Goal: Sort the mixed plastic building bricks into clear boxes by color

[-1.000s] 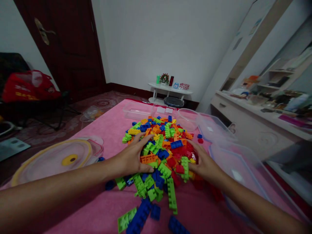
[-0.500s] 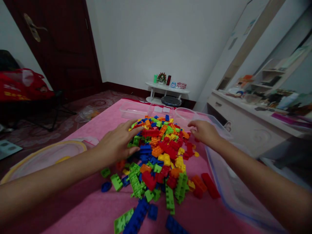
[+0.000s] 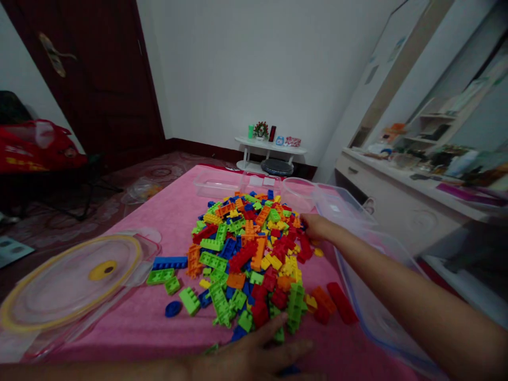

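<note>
A heap of plastic building bricks [image 3: 242,254] in red, orange, yellow, green and blue lies on a pink cloth. My left hand [image 3: 262,354] is low in the view, palm down with fingers spread, at the near edge of the heap. It partly covers some green and blue bricks there. At the heap's right side is my right hand [image 3: 317,227], fingers curled in against red bricks [image 3: 305,247]. Its fingertips are mostly hidden, and I cannot make out anything held. A long red brick [image 3: 341,302] lies apart on the right, and a round blue piece [image 3: 173,309] on the left.
A clear lid with a yellow ring [image 3: 137,259] lies at left. Clear tubs [image 3: 216,188] stand behind the heap; a large clear box with a blue rim [image 3: 359,323] is at right. Beyond are a low white table [image 3: 273,145] and a dresser [image 3: 405,196].
My left hand has moved from the heap's left side to its near edge, uncovering bricks on the left. The right hand has come slightly nearer, in against the heap, its fingers more curled.
</note>
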### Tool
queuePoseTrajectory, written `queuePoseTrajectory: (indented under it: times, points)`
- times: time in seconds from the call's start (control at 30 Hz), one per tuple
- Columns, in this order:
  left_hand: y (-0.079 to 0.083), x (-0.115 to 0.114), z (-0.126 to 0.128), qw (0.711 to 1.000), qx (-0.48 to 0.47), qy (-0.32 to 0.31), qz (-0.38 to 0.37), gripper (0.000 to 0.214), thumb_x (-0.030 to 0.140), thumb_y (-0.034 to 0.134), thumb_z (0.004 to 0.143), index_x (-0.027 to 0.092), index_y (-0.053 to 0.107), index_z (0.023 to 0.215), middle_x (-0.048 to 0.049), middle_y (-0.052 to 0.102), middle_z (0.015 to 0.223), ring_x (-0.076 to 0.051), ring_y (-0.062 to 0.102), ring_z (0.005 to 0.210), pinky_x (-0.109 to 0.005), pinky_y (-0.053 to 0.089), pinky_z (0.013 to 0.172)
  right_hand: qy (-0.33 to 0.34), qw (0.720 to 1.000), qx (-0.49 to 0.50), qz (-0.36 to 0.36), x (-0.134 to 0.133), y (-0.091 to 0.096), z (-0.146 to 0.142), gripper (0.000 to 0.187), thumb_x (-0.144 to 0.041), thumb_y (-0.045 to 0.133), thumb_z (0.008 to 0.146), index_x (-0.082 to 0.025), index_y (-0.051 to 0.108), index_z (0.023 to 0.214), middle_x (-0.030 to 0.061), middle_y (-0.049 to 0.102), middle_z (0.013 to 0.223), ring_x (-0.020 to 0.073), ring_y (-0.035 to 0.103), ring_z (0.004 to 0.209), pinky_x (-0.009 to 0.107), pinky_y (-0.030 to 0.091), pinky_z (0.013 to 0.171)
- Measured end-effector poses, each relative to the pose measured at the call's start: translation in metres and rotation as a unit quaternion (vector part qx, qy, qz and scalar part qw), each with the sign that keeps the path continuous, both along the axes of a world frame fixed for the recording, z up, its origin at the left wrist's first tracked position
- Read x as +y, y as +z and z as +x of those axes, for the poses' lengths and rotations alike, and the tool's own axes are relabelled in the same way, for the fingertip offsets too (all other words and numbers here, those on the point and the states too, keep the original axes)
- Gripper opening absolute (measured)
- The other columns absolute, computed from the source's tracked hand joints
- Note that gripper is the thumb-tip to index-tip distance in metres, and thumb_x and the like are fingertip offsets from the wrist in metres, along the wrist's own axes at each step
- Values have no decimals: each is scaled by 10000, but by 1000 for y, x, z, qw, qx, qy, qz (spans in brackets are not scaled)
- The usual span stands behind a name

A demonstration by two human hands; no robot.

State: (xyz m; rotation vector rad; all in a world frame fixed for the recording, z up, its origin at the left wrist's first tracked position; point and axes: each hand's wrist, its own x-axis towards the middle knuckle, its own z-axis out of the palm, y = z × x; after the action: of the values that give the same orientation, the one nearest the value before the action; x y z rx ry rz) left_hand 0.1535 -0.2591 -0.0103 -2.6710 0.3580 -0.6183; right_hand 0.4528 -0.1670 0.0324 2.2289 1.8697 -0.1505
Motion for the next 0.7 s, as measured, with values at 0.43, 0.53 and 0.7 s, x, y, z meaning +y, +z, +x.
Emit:
queuePoseTrajectory:
  times: [0.43, 0.53, 0.7]
  points:
    - [22, 47, 56, 972, 40, 202, -117, 344, 277, 458, 872, 262, 577, 1195, -62, 378, 1445, -301, 259, 1359, -579, 197, 1075, 87, 994, 7, -68, -111, 54, -44, 518, -286, 742, 563, -239, 624, 1065, 92, 688, 957, 295, 644, 899, 374, 481, 734]
    - [39, 67, 53, 958, 29, 247, -140, 406, 260, 502, 855, 282, 516, 1260, -83, 354, 1451, -334, 264, 1349, -578, 201, 1063, 89, 985, -66, -130, -136, 37, -61, 603, -274, 744, 544, -207, 602, 1126, 138, 685, 922, 324, 652, 855, 379, 480, 689]
    - [73, 73, 21, 943, -24, 277, -183, 384, 371, 459, 889, 236, 519, 1244, -126, 325, 1434, -321, 327, 1296, -512, 292, 1033, 70, 993, 7, -91, -146, 8, -60, 620, -274, 662, 626, -153, 529, 1219, 163, 637, 1015, 278, 633, 843, 341, 468, 712]
